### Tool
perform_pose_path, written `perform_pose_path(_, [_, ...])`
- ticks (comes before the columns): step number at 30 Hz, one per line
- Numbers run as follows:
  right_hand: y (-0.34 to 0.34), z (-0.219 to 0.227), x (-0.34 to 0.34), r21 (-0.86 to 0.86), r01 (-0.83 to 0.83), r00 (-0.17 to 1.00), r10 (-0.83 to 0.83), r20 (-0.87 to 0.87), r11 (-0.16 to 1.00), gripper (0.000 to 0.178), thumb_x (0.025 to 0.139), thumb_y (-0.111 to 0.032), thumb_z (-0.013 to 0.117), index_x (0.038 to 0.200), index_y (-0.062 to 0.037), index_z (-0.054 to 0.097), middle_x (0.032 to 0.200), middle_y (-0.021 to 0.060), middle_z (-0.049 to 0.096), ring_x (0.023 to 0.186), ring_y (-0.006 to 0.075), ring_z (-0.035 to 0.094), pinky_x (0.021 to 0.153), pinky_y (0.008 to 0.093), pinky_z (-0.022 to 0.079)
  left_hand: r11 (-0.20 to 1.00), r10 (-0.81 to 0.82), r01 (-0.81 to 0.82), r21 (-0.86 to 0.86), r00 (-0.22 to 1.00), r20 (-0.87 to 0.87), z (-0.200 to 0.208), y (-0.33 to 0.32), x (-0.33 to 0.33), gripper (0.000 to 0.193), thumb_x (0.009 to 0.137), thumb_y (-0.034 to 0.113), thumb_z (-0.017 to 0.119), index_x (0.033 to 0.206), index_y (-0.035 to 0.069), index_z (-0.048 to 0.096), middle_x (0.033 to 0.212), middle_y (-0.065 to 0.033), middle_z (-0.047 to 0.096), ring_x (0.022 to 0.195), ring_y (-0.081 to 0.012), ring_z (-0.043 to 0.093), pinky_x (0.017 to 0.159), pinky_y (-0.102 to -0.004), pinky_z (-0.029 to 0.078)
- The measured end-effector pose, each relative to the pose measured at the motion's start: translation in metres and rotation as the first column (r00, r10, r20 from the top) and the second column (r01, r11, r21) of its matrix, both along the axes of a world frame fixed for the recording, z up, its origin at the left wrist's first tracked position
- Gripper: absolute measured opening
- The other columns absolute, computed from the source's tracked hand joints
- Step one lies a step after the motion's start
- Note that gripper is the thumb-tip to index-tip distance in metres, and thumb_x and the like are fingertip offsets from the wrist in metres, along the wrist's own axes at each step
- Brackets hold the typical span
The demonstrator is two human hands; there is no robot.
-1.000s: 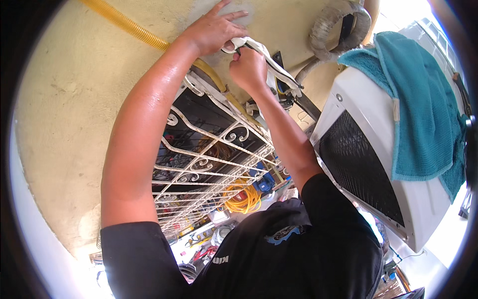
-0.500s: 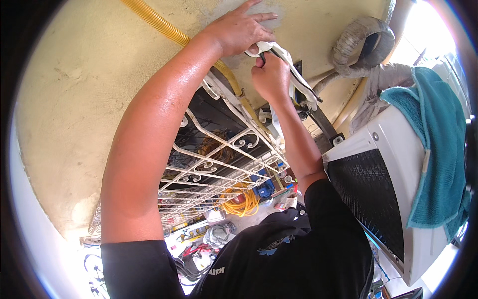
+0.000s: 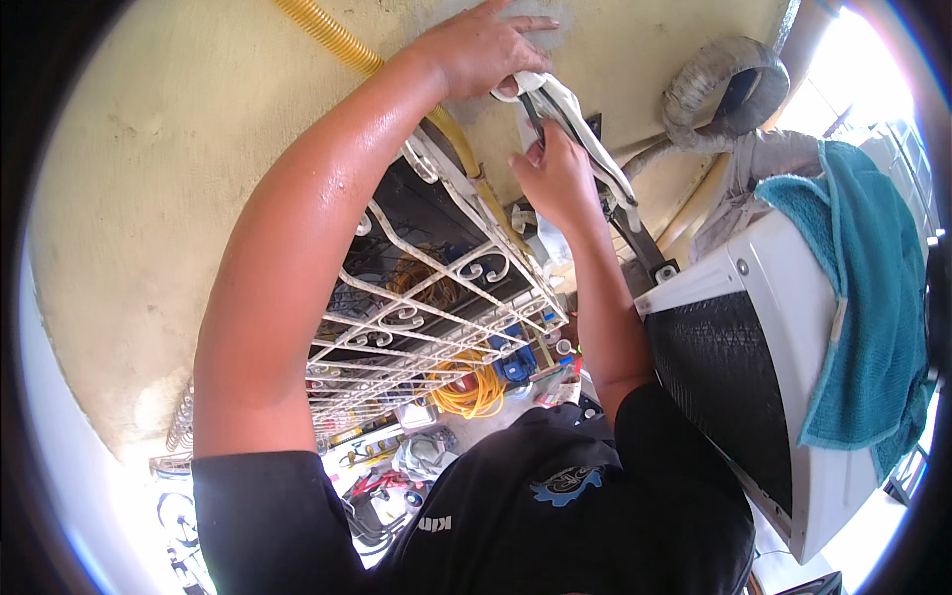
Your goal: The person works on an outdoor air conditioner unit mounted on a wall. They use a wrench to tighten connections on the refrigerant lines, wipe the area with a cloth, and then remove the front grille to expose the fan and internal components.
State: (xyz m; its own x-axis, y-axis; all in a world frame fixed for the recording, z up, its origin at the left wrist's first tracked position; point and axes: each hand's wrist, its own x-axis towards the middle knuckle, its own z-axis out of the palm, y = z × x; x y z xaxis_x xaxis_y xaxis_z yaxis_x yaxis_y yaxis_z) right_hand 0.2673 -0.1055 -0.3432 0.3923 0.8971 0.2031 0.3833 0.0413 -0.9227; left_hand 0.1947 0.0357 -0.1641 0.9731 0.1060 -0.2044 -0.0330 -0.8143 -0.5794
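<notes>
My left hand (image 3: 484,52) is raised to the beige wall, its upper fingers spread. Its thumb and lower finger pinch the top of a white-wrapped bundle (image 3: 567,104), which folds over there and slopes down to the right. Just below, my right hand (image 3: 561,178) has its fingers curled round a black cable (image 3: 533,117) beside the bundle. Its thumb sticks out to the left, and the fingertips are partly hidden. Dark strips show along the white wrapping.
A yellow corrugated hose (image 3: 332,38) passes behind my left forearm. Below is a white scrollwork metal grille (image 3: 421,322). On the right, a teal towel (image 3: 861,307) drapes over a white finned unit (image 3: 793,268). A grey-wrapped coil (image 3: 684,94) hangs above it.
My right hand has slid a little down and right along the bundle, its thumb now standing away. The left hand stays at the top of the bundle. The view has shifted slightly.
</notes>
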Motion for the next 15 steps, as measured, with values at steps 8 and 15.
perform_pose_path(8, [-0.06, -0.058, 0.027, 0.231, 0.047, 0.761, 0.115, -0.638, 0.972, 0.063, 0.111, -0.047, 0.044, 0.124, 0.0096, 0.069, 0.129, 0.0212, 0.07, 0.126, 0.0267, 0.063, 0.115, 0.0381, 0.041, 0.997, -0.011, 0.015, 0.08, 0.999, -0.05, -0.002, 0.005, 0.007, 0.05, 0.078, 0.037, 0.079, 0.127, 0.031, 0.073, 0.134, 0.0066, 0.071, 0.152, -0.0219, 0.04, 0.128, -0.0641, 0.008])
perform_pose_path(15, [-0.024, -0.034, 0.018, 0.169, -0.122, 0.897, 0.181, -0.403, 0.978, 0.054, 0.11, -0.041, 0.049, 0.125, 0.0067, 0.069, 0.12, 0.0205, 0.074, 0.115, 0.0259, 0.067, 0.108, 0.0362, 0.045, 0.995, 0.008, -0.006, 0.098, 1.0, -0.027, -0.008, 0.008, 0.006, 0.047, 0.079, 0.033, 0.077, 0.125, 0.034, 0.074, 0.13, 0.007, 0.072, 0.149, -0.0232, 0.043, 0.127, -0.065, 0.012])
